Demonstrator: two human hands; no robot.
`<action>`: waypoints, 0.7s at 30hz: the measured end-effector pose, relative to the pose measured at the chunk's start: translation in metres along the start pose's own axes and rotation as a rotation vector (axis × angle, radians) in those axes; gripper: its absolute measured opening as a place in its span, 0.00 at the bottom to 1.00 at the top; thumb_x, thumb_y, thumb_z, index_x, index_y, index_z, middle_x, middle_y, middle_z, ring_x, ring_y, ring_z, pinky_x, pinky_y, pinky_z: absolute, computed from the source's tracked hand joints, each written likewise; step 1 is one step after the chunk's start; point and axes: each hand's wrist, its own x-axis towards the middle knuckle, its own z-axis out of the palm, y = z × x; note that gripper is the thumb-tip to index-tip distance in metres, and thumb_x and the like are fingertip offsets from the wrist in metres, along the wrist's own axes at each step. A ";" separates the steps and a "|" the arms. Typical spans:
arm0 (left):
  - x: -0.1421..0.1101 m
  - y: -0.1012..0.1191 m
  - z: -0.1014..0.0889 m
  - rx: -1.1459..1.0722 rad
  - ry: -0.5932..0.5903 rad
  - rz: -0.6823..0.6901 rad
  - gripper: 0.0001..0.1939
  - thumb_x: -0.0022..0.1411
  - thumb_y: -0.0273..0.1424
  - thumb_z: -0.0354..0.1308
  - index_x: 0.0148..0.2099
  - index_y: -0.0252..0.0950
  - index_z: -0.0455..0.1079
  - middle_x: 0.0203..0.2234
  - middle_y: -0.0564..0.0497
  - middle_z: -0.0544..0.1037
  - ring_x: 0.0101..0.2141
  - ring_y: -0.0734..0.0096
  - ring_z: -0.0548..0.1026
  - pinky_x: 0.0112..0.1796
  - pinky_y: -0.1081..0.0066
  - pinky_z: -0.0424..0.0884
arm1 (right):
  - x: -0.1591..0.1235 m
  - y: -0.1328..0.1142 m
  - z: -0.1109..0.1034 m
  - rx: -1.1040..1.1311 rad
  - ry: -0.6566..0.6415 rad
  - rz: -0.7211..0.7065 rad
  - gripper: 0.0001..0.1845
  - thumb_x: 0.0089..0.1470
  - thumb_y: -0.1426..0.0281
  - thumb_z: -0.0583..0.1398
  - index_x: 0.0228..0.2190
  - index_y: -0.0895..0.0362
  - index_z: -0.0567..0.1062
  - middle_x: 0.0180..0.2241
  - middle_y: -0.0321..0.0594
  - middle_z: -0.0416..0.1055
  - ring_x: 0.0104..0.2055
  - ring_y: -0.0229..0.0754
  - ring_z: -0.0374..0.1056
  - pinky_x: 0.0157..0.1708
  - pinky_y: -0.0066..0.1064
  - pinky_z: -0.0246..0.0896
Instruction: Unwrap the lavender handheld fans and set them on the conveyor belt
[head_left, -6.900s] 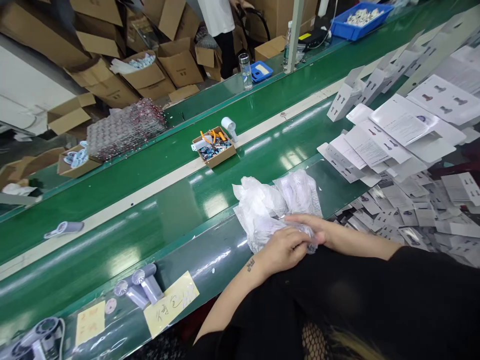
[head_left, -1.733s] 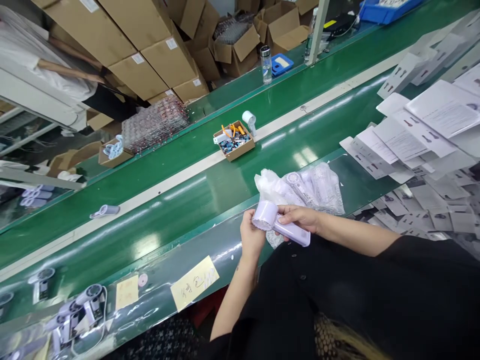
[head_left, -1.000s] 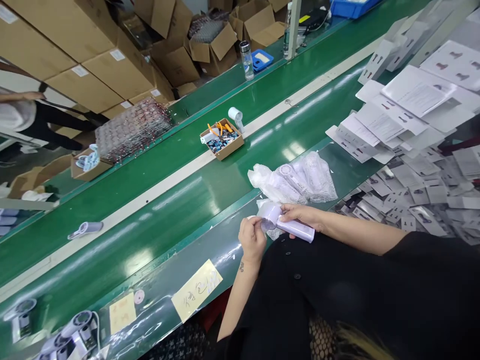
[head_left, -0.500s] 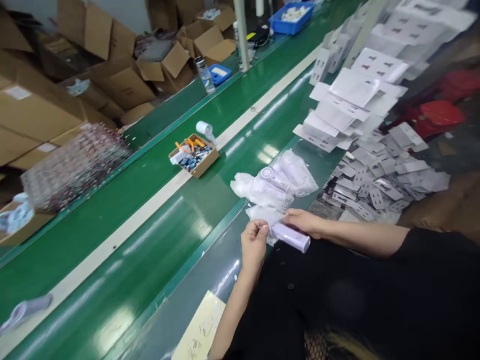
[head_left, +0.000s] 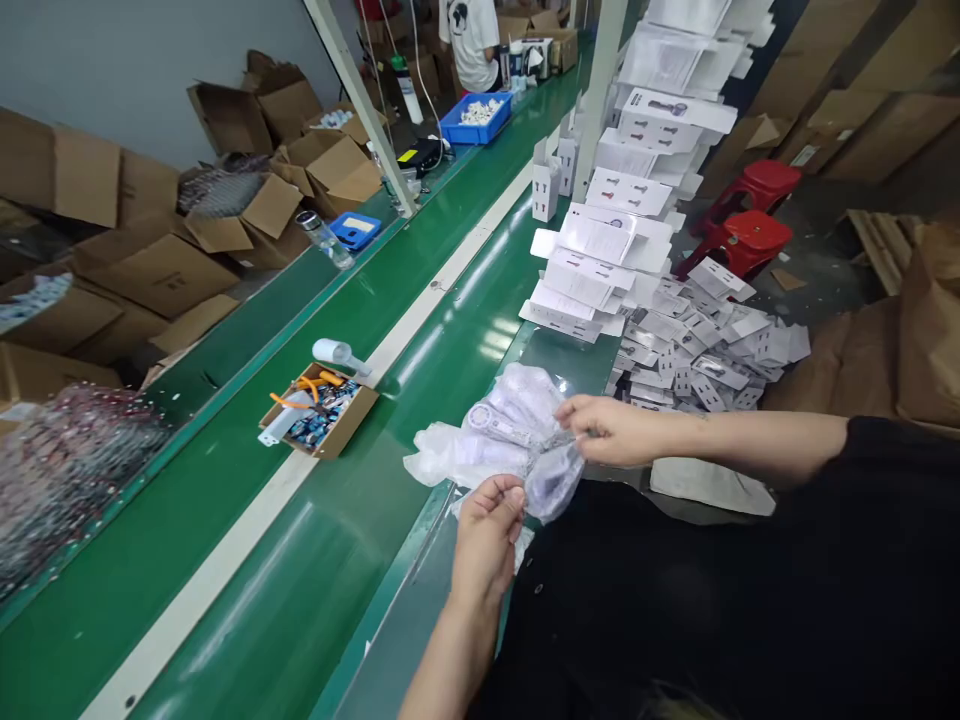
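Note:
Between my hands hangs a clear plastic bag [head_left: 552, 484] with a lilac object inside; its exact shape is blurred by the film. My left hand [head_left: 487, 530] pinches the bag's left edge between thumb and fingertips. On the other side, my right hand [head_left: 611, 430] has its fingers closed on the upper right edge of the same bag. Just beyond lie several more bagged lilac items [head_left: 517, 405], one with a round, grille-like head showing through the film. They rest on the grey-green ledge [head_left: 574, 355] beside the conveyor belt.
A small open carton [head_left: 349, 425] of small parts with orange-handled pliers stands on the green belt [head_left: 247, 560]. Folded white boxes [head_left: 600, 235] are stacked at right, with a loose heap [head_left: 697, 345] below. Red stools [head_left: 742, 240] stand behind. A person [head_left: 471, 45] is far off.
The lilac object, bare at one end before, is now inside the bag. My right hand has moved from the object to the bag's edge. The view has shifted.

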 end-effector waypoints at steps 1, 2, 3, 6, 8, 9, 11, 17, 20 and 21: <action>0.005 0.008 0.008 0.030 0.013 0.036 0.14 0.40 0.33 0.68 0.29 0.33 0.70 0.16 0.57 0.64 0.14 0.87 0.53 0.16 0.80 0.44 | 0.002 0.004 -0.012 0.058 0.039 0.028 0.09 0.44 0.78 0.57 0.17 0.58 0.65 0.45 0.43 0.68 0.50 0.44 0.65 0.50 0.35 0.60; 0.009 0.016 0.016 0.062 0.024 0.075 0.14 0.42 0.34 0.68 0.30 0.33 0.70 0.16 0.57 0.64 0.14 0.87 0.53 0.16 0.80 0.45 | 0.004 0.008 -0.024 0.146 0.052 0.047 0.09 0.47 0.77 0.57 0.18 0.58 0.65 0.49 0.44 0.66 0.53 0.45 0.63 0.51 0.37 0.59; 0.012 0.022 0.023 0.095 0.026 0.112 0.13 0.43 0.35 0.68 0.31 0.34 0.71 0.16 0.57 0.64 0.14 0.86 0.53 0.16 0.79 0.46 | 0.005 0.013 -0.036 0.266 0.048 0.054 0.10 0.49 0.75 0.57 0.19 0.59 0.65 0.53 0.44 0.64 0.55 0.46 0.61 0.51 0.38 0.60; 0.021 0.037 0.041 0.225 -0.005 0.285 0.13 0.49 0.37 0.65 0.35 0.35 0.72 0.20 0.54 0.68 0.18 0.81 0.61 0.19 0.78 0.56 | 0.012 0.028 -0.069 0.725 0.080 0.062 0.11 0.54 0.67 0.58 0.23 0.59 0.65 0.56 0.46 0.61 0.53 0.46 0.64 0.42 0.36 0.67; 0.034 0.043 0.052 0.347 -0.035 0.522 0.18 0.50 0.40 0.65 0.43 0.37 0.71 0.30 0.49 0.72 0.26 0.73 0.69 0.27 0.73 0.67 | 0.020 0.040 -0.082 0.998 0.136 0.052 0.14 0.53 0.63 0.60 0.25 0.59 0.65 0.50 0.49 0.67 0.43 0.42 0.69 0.36 0.36 0.69; 0.043 0.044 0.058 0.445 -0.051 0.648 0.26 0.48 0.41 0.67 0.49 0.38 0.68 0.37 0.46 0.73 0.32 0.68 0.71 0.32 0.69 0.70 | 0.026 0.045 -0.085 1.100 0.166 0.046 0.15 0.51 0.62 0.61 0.25 0.59 0.64 0.46 0.48 0.70 0.38 0.40 0.70 0.34 0.36 0.70; 0.070 0.043 0.074 0.720 -0.108 0.827 0.45 0.40 0.44 0.70 0.59 0.38 0.59 0.51 0.40 0.66 0.45 0.56 0.70 0.43 0.59 0.70 | 0.038 0.053 -0.085 1.222 0.242 0.054 0.18 0.49 0.60 0.63 0.24 0.59 0.62 0.39 0.44 0.72 0.32 0.37 0.70 0.31 0.36 0.70; 0.146 0.034 0.124 1.014 -0.018 0.990 0.19 0.57 0.32 0.59 0.51 0.39 0.67 0.42 0.46 0.73 0.43 0.63 0.72 0.44 0.62 0.69 | 0.049 0.088 -0.119 0.839 0.344 0.032 0.16 0.54 0.56 0.58 0.31 0.58 0.68 0.33 0.40 0.69 0.34 0.39 0.69 0.33 0.35 0.69; 0.157 0.037 0.132 0.820 0.252 0.902 0.12 0.56 0.35 0.60 0.42 0.37 0.70 0.36 0.49 0.74 0.38 0.66 0.73 0.41 0.67 0.69 | 0.038 0.157 -0.186 0.427 1.093 0.236 0.17 0.52 0.56 0.59 0.38 0.56 0.69 0.42 0.44 0.67 0.41 0.41 0.66 0.39 0.35 0.66; 0.158 0.039 0.132 0.758 0.331 0.835 0.13 0.56 0.37 0.60 0.42 0.37 0.70 0.35 0.49 0.74 0.38 0.66 0.73 0.41 0.68 0.69 | 0.035 0.187 -0.209 0.311 1.378 0.427 0.21 0.49 0.57 0.61 0.40 0.56 0.68 0.45 0.45 0.65 0.43 0.42 0.65 0.41 0.36 0.65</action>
